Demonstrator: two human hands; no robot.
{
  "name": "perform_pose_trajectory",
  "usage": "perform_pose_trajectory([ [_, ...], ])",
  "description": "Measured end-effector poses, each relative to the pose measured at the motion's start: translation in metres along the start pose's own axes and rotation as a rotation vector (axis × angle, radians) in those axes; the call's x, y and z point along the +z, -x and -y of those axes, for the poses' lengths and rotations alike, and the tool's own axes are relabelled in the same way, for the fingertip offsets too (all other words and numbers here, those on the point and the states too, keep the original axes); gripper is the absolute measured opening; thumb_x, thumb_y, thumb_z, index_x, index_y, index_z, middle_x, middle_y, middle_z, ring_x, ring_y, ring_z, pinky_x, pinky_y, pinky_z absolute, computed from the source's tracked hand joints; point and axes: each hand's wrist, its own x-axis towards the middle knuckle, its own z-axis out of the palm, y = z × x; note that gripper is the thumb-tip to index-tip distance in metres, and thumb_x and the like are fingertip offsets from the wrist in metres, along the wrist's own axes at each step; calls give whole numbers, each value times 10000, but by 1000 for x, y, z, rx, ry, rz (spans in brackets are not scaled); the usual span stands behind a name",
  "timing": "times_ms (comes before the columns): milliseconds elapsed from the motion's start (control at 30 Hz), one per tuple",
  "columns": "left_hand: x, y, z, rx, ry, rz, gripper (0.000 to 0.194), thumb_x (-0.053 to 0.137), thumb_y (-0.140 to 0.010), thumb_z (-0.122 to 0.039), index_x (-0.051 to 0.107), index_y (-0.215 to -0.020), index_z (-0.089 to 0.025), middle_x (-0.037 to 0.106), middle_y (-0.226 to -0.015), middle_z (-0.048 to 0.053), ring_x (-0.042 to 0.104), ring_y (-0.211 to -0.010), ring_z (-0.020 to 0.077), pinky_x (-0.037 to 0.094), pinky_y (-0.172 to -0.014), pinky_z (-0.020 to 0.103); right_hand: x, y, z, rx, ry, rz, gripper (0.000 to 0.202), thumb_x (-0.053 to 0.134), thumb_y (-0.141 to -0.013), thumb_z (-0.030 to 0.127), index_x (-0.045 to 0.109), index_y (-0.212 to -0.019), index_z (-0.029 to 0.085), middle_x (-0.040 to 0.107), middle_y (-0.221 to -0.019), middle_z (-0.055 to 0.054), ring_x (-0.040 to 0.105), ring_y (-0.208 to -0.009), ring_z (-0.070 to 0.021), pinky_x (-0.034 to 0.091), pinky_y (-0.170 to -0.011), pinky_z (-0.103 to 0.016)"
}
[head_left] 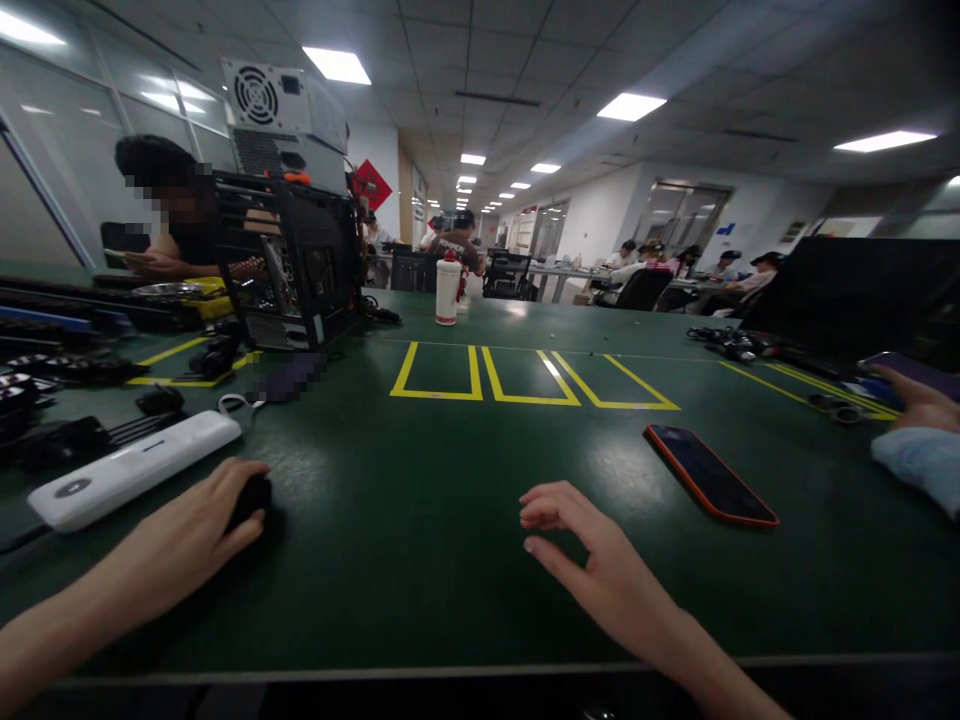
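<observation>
My left hand is closed around a small black object, perhaps a computer mouse, at the left of the green table. Just left of it lies a white power strip. My right hand rests at the centre right with its fingers curved and apart, holding nothing. A phone with an orange edge lies on the table to the right of that hand.
Yellow tape outlines mark the table ahead. Behind stand a white bottle and an open computer case. Cables lie on both sides. Another person's hand holds a phone at the right edge; a person sits at the left.
</observation>
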Motion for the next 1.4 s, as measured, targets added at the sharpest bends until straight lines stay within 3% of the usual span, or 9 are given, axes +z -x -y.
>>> perform_pose_trajectory([
  [100, 13, -59, -44, 96, -3, 42, 397, 414, -754, -408, 362, -1100, -220, 457, -1077, 51, 553, -885, 231, 435, -816, 389, -12, -30, -3, -15, 43, 20, 136, 483, -775, 229, 539, -898, 215, 538, -944, -31, 546, -864, -143, 472, -783, -321],
  [233, 39, -127, -107, 306, 74, -99, 388, 458, -738, -314, 360, -1090, -182, 419, -1124, 76, 504, -980, 221, 419, -852, 355, -4, -82, -20, 3, -21, 64, 219, 492, -769, 243, 536, -975, 183, 556, -999, -46, 560, -892, -134, 465, -805, -306],
  [333, 62, -151, -143, 431, 140, -146, 417, 497, -718, -277, 354, -1098, -181, 414, -1142, 83, 476, -1018, 226, 413, -864, 369, 13, -119, -43, 68, -172, 54, 353, 512, -756, 276, 492, -1090, 166, 534, -1116, -83, 562, -939, -150, 451, -836, -325],
  [433, 82, -159, -161, 513, 187, -128, 474, 538, -690, -255, 350, -1121, -194, 408, -1160, 82, 452, -1045, 241, 406, -874, 400, 29, -143, -65, 70, -334, 8, 386, 519, -749, 281, 490, -1112, 151, 559, -1100, -97, 577, -914, -157, 440, -844, -341],
  [633, 98, -164, -159, 580, 304, -172, 570, 563, -672, -183, 306, -1181, -173, 415, -1155, 94, 418, -1085, 237, 353, -937, 409, 44, -157, -91, 76, -525, -65, 351, 610, -660, 204, 561, -1003, 147, 611, -1006, -78, 594, -856, -162, 439, -835, -346],
  [967, 98, -165, -143, 578, 470, -75, 681, 645, -668, -270, 273, -1236, -214, 385, -1226, 100, 355, -1164, 239, 305, -979, 433, 46, -153, -88, -12, -528, -81, 401, 584, -668, 152, 518, -1059, 205, 567, -1045, -55, 558, -950, -170, 419, -871, -359],
  [1133, 99, -166, -144, 550, 433, -108, 639, 630, -688, -261, 288, -1226, -217, 428, -1211, 87, 400, -1126, 233, 331, -952, 430, 48, -152, -84, -4, -594, -69, 361, 584, -665, 153, 534, -1018, 206, 549, -1072, -46, 548, -953, -164, 417, -868, -346],
  [1300, 97, -165, -144, 563, 324, -137, 631, 613, -701, -304, 288, -1230, -193, 447, -1197, 98, 422, -1102, 234, 350, -930, 421, 53, -153, -81, 34, -632, -153, 197, 555, -710, 257, 553, -897, 195, 590, -909, -18, 546, -893, -138, 410, -856, -340],
  [1400, 98, -166, -143, 579, 301, -147, 636, 609, -702, -302, 280, -1233, -183, 447, -1200, 103, 431, -1097, 233, 356, -926, 412, 56, -155, -83, 46, -634, -152, 208, 565, -703, 261, 543, -902, 206, 584, -928, -17, 541, -890, -139, 412, -845, -341],
])
